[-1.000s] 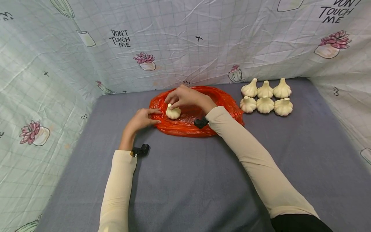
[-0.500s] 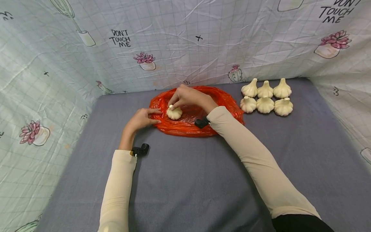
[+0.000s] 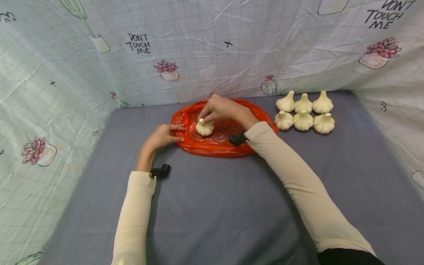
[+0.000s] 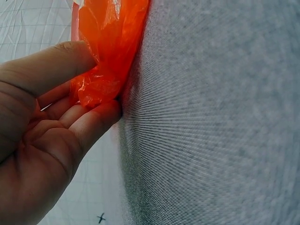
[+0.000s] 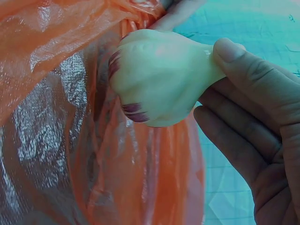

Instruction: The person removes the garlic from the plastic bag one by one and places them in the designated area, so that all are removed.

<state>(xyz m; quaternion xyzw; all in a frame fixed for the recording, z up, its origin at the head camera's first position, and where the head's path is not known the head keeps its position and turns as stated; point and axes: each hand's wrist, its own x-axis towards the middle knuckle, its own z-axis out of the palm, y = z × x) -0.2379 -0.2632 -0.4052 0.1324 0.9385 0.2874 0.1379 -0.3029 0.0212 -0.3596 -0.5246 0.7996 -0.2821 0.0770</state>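
My right hand [image 3: 225, 108] pinches a garlic bulb [image 3: 205, 128] by its stem, over the opened-out red plastic bag [image 3: 215, 150]. In the right wrist view the bulb [image 5: 159, 77] shows pale skin with purple streaks at its base, and thumb and fingers meet on the stem [image 5: 213, 58]. At the bag's left end, my left hand [image 3: 161, 136] holds the plastic. The left wrist view has the gathered bag edge [image 4: 101, 89] between thumb and fingers of that hand [image 4: 51, 122]. Part of the bag lies hidden beneath my right hand and wrist.
Several more garlic bulbs [image 3: 303, 120] stand in two rows right of the bag on the grey cloth-covered table [image 3: 212, 198]. A printed white sheet [image 3: 205, 48] rises behind the table and along its sides. Black wrist cameras [image 3: 161, 171] sit on both arms.
My right hand has moved slightly to the right, carrying the garlic bulb with it over the bag. The left hand stays at the bag's left end.
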